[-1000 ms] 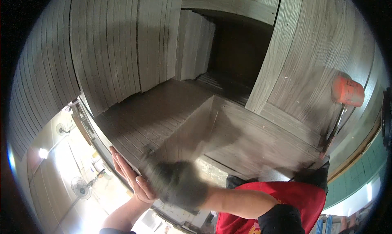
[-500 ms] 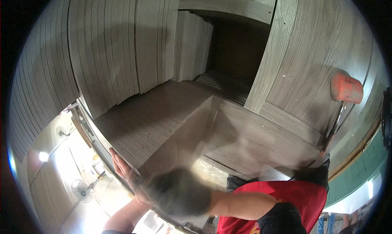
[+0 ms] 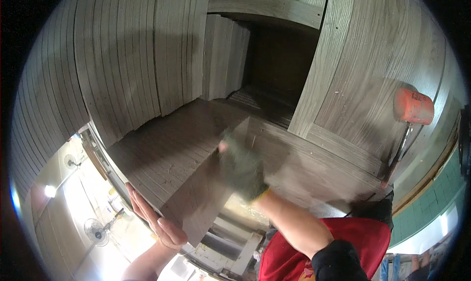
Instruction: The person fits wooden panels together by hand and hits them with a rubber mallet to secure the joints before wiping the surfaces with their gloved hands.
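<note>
My bare left hand (image 3: 158, 226) lies with fingers stretched along the left end of a low stack of grey wood-grain boards (image 3: 169, 156). In a dark grey-green glove, my right hand (image 3: 241, 169) is at the near side of that stack, close to its inner corner. Motion smears its fingers; one bare fingertip shows beside the stack's edge, and I cannot see anything held. A wood-grain board (image 3: 314, 165) stretches to the right of the glove. Farther right, a mallet with an orange-red head (image 3: 414, 107) rests on a framed wooden panel (image 3: 375, 75).
Tall stacks of narrow-edged boards (image 3: 117, 55) rise at the far left. Between these and the panel is a dark recess (image 3: 279, 67). A red apron (image 3: 319, 246) covers my front. Beyond the left edge are wall fans (image 3: 96, 232); a green surface (image 3: 429, 210) curves along the right.
My gloved right hand has swept away from beside my left hand, up and right toward the inner corner. My left hand stays at the stack's end, its thumb now uncovered.
</note>
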A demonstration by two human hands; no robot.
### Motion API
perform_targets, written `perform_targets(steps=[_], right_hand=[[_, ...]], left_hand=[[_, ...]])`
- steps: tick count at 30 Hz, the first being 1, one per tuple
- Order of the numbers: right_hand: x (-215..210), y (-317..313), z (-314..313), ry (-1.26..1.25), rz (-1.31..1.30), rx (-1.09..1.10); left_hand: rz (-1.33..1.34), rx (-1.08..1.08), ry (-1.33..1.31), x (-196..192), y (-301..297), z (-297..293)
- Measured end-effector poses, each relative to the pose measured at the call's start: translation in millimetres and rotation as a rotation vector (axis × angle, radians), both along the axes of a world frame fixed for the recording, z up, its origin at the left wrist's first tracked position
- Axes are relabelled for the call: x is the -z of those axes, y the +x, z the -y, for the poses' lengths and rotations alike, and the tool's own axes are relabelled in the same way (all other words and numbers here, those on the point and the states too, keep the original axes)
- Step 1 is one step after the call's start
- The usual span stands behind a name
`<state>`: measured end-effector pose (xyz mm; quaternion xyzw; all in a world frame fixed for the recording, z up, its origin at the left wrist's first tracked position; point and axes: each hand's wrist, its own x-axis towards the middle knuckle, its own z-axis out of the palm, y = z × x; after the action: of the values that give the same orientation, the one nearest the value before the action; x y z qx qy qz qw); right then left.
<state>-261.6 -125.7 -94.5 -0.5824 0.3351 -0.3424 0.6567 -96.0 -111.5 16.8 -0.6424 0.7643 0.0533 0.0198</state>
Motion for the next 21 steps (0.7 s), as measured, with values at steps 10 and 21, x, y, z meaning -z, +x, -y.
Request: perform_targets(steps=[10,21], right_hand=[[107,4,11,0.381,-0.129,0.54],[162,-1,26,0.381,-0.484,0.317]], left_hand=[[-0.054,-0.016,0.013,-5,-1,4],[-0.044,-0.034,0.005,1,-4,3]])
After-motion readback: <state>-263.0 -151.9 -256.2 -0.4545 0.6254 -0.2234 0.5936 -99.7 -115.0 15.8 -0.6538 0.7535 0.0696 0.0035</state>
